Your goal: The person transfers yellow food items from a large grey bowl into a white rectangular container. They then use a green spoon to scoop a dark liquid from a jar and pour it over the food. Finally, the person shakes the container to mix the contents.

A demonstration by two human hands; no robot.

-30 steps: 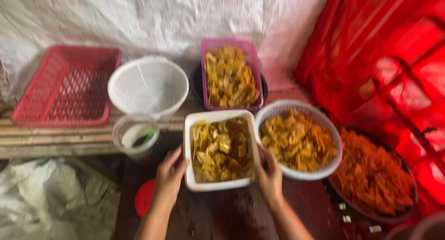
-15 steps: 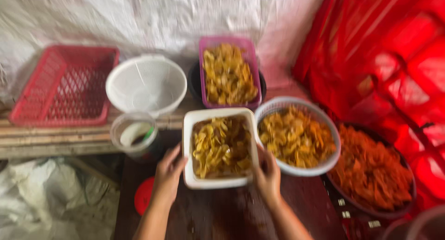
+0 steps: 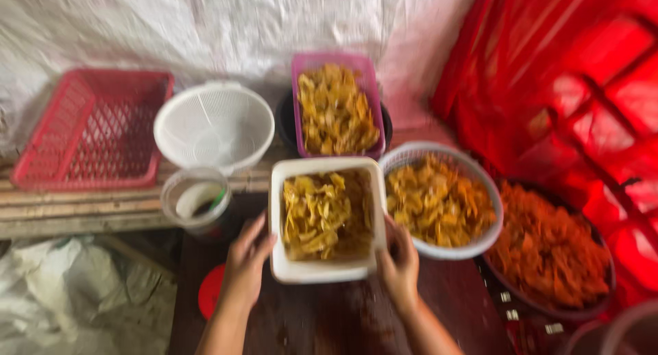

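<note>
I see my left hand (image 3: 247,262) and right hand (image 3: 399,259) clasped on the two sides of a white rectangular plastic tub (image 3: 325,269), each grip closed on its rim. The tub sits on a dark wooden bench (image 3: 322,321) and holds curled yellow chips (image 3: 322,214). Just beside it stands a round white mesh basket (image 3: 473,242) of similar chips; behind, a purple tray (image 3: 301,64), an empty white colander (image 3: 214,125) and a red lattice basket (image 3: 92,129). The frame is blurred.
</note>
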